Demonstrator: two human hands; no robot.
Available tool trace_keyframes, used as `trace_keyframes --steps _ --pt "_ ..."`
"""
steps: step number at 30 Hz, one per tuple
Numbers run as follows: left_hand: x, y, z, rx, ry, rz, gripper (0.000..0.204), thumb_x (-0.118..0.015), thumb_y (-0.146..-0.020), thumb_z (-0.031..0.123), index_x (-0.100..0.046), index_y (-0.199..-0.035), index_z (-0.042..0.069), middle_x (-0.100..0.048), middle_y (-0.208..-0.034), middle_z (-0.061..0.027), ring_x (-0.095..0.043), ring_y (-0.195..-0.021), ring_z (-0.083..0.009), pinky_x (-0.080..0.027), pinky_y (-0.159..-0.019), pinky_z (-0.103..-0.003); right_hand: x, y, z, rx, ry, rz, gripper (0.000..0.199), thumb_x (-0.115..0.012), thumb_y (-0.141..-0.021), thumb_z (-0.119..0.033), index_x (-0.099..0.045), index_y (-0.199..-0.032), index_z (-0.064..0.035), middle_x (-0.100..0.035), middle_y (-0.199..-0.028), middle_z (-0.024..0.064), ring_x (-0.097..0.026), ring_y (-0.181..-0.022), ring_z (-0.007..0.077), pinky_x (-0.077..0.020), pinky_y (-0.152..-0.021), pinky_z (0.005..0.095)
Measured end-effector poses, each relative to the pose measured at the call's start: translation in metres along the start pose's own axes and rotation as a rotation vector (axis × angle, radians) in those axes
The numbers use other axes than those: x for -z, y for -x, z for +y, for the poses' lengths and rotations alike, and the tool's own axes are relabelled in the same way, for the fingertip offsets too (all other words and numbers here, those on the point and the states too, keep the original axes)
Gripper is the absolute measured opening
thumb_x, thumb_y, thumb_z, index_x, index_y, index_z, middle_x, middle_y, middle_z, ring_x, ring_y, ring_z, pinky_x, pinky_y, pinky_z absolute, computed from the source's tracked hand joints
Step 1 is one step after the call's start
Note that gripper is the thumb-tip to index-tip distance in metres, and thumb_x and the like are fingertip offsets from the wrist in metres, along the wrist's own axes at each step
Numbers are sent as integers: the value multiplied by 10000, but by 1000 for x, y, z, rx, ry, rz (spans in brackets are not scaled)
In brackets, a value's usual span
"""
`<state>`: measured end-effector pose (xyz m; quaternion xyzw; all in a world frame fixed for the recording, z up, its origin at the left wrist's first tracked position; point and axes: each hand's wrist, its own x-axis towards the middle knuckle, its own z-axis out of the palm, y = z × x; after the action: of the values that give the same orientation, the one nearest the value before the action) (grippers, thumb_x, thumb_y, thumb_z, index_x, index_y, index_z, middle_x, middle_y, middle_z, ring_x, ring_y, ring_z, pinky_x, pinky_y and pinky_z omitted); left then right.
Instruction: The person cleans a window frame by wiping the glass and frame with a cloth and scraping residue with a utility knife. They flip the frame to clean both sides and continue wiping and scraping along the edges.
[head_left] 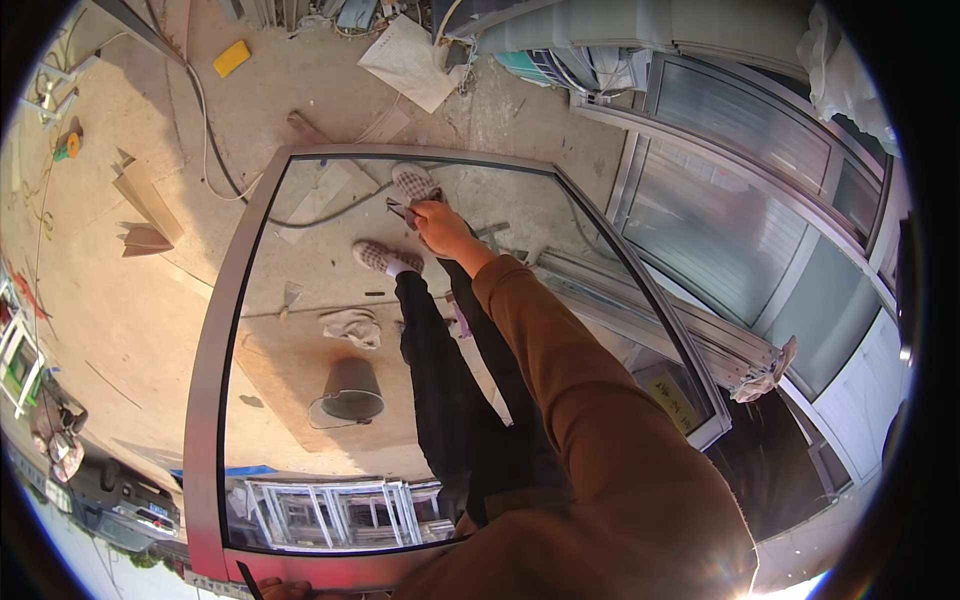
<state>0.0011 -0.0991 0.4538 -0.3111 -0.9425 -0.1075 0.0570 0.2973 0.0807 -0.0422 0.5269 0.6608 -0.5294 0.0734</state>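
A large glass pane in a grey metal frame (pixel 207 400) fills the middle, a dark seal running along its inner edge. My right hand (pixel 445 232) is over the far part of the glass, fingers closed around a small dark hand tool (pixel 402 212) with a thin tip. Its exact kind is too small to make out. At the lower left edge, only the curled fingers of my left hand (pixel 285 589) show, by the near rail of the frame. A thin black strip (pixel 248 580) juts out beside them; what they grip is mostly hidden.
Through the glass appear my legs, checkered shoes (pixel 375 256), a grey bucket (pixel 353 390), a crumpled cloth (pixel 352 328) and white frames (pixel 340 515). Bundled metal profiles (pixel 720 360) and framed panels (pixel 710 230) stand right. Cardboard (pixel 148 205), a cable (pixel 215 150) and a yellow block (pixel 232 58) lie left.
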Motion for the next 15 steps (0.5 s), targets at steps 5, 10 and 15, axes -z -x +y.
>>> trace_keyframes --steps 5,10,15 --pt "0 4 11 -47 -11 -2 620 -454 -1100 384 -402 -1537 -53 -558 -995 -73 -542 -884 -189 -454 -864 -372 219 222 176 -702 423 25 269 -548 -1039 -257 -726 -1151 -90 -719 -1235 184 -681 -1156 419 -553 -960 545" --pt "-8 -12 44 -109 -17 -5 651 -430 -1099 429 -404 -1531 -57 -548 -982 -74 -522 -846 -186 -441 -817 -366 195 251 118 -459 496 143 241 -603 -990 -177 -728 -1160 -59 -685 -1291 176 -647 -1185 405 -533 -1001 518" --pt "-6 -16 53 -186 5 20 685 -407 -1099 474 -406 -1526 -62 -539 -970 -76 -501 -807 -183 -427 -769 -361 59 158 -171 375 -114 -3 389 -655 -975 -135 -669 -1355 -58 -588 -1443 178 -509 -1373 373 -384 -1173 498"
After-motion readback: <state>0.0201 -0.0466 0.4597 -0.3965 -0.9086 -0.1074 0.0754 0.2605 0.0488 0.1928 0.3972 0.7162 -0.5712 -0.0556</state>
